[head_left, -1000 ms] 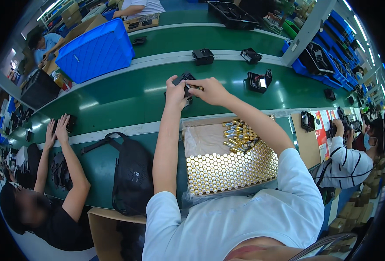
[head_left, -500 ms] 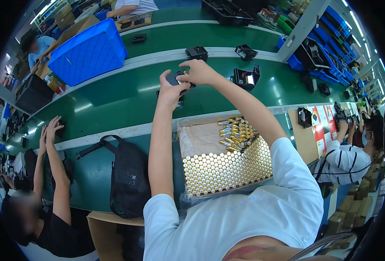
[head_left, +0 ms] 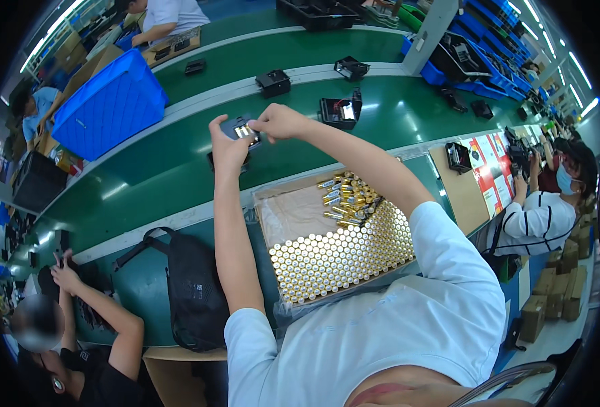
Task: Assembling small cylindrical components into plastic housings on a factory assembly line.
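Above the green conveyor belt (head_left: 171, 152), my left hand (head_left: 228, 150) is closed round a dark device with an exposed battery compartment (head_left: 233, 127). Shiny batteries (head_left: 244, 131) show in that compartment. My right hand (head_left: 281, 123) has its fingers curled, the thumb tip at the batteries' right side. Whether those fingers grip anything is hidden. Just below the left hand, a black part is partly covered by the wrist. Between my arms and body stands an open carton (head_left: 267, 234) of gold and white batteries (head_left: 341, 261), most upright in rows, several lying loose at its far right.
Black device housings (head_left: 273, 83) stand on the belt and its rail, one open (head_left: 341, 112) to the right. A black backpack (head_left: 195, 292) lies left of the carton. A large blue crate (head_left: 110, 105) stands far left. Co-workers sit on both sides, one in a striped top (head_left: 537, 220).
The view has swung, shifting the scene leftward. My right hand has drawn back slightly from the device, exposing its batteries. The left co-worker's hands have lowered.
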Demonstrator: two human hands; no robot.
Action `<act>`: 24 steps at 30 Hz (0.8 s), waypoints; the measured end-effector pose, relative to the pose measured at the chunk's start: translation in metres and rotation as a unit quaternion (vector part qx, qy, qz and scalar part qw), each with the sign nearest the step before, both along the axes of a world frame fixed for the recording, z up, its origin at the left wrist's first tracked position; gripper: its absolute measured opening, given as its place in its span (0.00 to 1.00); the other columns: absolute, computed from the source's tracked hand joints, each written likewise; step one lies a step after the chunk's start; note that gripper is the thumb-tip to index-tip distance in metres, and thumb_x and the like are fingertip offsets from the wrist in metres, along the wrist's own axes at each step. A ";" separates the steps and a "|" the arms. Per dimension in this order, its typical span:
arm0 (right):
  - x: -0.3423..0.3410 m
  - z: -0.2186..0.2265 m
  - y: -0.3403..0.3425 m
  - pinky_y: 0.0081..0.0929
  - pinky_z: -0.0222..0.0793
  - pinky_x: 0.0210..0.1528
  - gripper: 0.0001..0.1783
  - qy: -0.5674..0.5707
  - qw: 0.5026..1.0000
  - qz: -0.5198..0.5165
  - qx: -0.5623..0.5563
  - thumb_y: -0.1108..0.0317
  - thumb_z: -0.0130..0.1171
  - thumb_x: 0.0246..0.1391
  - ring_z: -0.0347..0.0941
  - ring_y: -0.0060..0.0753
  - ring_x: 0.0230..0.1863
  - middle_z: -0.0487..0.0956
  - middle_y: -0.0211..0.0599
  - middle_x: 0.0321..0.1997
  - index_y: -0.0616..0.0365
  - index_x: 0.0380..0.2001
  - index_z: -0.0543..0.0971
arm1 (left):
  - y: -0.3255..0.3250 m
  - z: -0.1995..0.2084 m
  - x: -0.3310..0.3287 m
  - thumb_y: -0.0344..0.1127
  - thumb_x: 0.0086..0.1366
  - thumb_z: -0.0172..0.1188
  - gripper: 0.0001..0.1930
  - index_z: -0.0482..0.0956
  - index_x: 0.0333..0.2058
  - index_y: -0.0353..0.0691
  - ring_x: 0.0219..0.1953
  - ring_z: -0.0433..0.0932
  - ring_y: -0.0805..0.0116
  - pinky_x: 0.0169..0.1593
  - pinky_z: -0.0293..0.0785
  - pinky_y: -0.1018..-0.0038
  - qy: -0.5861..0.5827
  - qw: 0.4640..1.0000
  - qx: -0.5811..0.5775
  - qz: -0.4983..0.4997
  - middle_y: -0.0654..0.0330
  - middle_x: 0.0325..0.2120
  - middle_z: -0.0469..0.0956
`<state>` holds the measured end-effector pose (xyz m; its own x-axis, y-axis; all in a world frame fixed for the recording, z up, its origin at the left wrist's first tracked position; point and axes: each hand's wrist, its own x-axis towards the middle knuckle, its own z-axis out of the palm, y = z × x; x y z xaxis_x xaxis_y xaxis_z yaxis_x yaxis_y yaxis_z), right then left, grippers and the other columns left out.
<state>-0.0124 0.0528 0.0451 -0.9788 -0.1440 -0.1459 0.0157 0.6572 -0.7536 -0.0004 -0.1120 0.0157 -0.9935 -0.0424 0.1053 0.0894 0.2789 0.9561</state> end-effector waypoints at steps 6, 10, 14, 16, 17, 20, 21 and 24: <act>0.001 0.036 0.108 0.38 0.75 0.43 0.15 0.241 0.902 -0.135 0.330 0.69 0.56 0.47 0.78 0.44 0.34 0.84 0.33 0.35 0.54 0.39 0.84 | -0.033 -0.007 -0.009 0.38 0.58 0.58 0.28 0.62 0.56 0.39 0.34 0.79 0.40 0.40 0.75 0.55 0.048 0.943 -0.314 0.096 0.39 0.38 0.77; 0.003 0.018 0.187 0.36 0.73 0.51 0.20 0.301 0.846 0.048 0.437 0.75 0.60 0.41 0.77 0.43 0.42 0.82 0.34 0.44 0.54 0.42 0.82 | -0.032 -0.010 -0.009 0.39 0.57 0.58 0.26 0.65 0.54 0.38 0.43 0.74 0.39 0.47 0.70 0.52 0.025 0.909 -0.393 0.134 0.39 0.44 0.74; -0.006 0.011 0.216 0.36 0.70 0.55 0.22 0.194 0.875 0.197 0.398 0.79 0.64 0.38 0.75 0.41 0.47 0.80 0.34 0.50 0.55 0.42 0.82 | -0.022 -0.020 -0.013 0.40 0.57 0.59 0.25 0.68 0.52 0.39 0.53 0.64 0.36 0.54 0.62 0.47 0.129 0.856 -0.455 0.206 0.38 0.51 0.67; -0.011 0.015 0.206 0.35 0.71 0.52 0.18 0.184 0.866 0.184 0.427 0.76 0.67 0.40 0.76 0.40 0.44 0.81 0.33 0.45 0.56 0.40 0.83 | -0.017 -0.025 -0.014 0.38 0.56 0.60 0.24 0.70 0.52 0.39 0.57 0.56 0.36 0.57 0.56 0.45 0.172 0.864 -0.426 0.205 0.37 0.56 0.60; -0.009 0.018 0.202 0.35 0.71 0.52 0.18 0.177 0.868 0.185 0.426 0.76 0.67 0.40 0.76 0.40 0.44 0.81 0.33 0.45 0.56 0.40 0.83 | -0.013 -0.027 -0.013 0.38 0.56 0.60 0.24 0.70 0.52 0.39 0.57 0.56 0.36 0.57 0.56 0.45 0.167 0.866 -0.428 0.200 0.37 0.56 0.60; -0.006 0.037 0.183 0.34 0.74 0.45 0.13 0.163 0.915 0.184 0.321 0.73 0.67 0.42 0.78 0.41 0.35 0.83 0.36 0.36 0.59 0.35 0.84 | -0.006 -0.027 -0.011 0.34 0.53 0.61 0.26 0.70 0.53 0.39 0.59 0.55 0.36 0.58 0.55 0.43 0.218 0.842 -0.455 0.193 0.36 0.57 0.58; -0.001 0.041 0.174 0.34 0.74 0.43 0.12 0.166 0.923 0.183 0.295 0.72 0.67 0.43 0.78 0.41 0.33 0.83 0.37 0.33 0.59 0.35 0.84 | -0.004 -0.029 -0.010 0.34 0.53 0.61 0.26 0.70 0.52 0.40 0.58 0.56 0.37 0.57 0.56 0.43 0.240 0.844 -0.444 0.182 0.37 0.56 0.59; 0.005 0.046 0.154 0.33 0.74 0.41 0.11 0.174 0.925 0.177 0.288 0.69 0.66 0.47 0.78 0.41 0.30 0.84 0.37 0.32 0.59 0.36 0.84 | 0.006 -0.007 -0.004 0.42 0.59 0.60 0.23 0.71 0.52 0.41 0.51 0.71 0.47 0.54 0.66 0.54 0.146 0.903 -0.404 0.006 0.47 0.46 0.74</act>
<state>-0.0075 0.2064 0.0907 -0.8875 -0.4604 0.0164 -0.4544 0.8688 -0.1966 -0.0041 -0.1060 0.0086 -0.9181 0.1555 0.3646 0.2979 0.8774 0.3761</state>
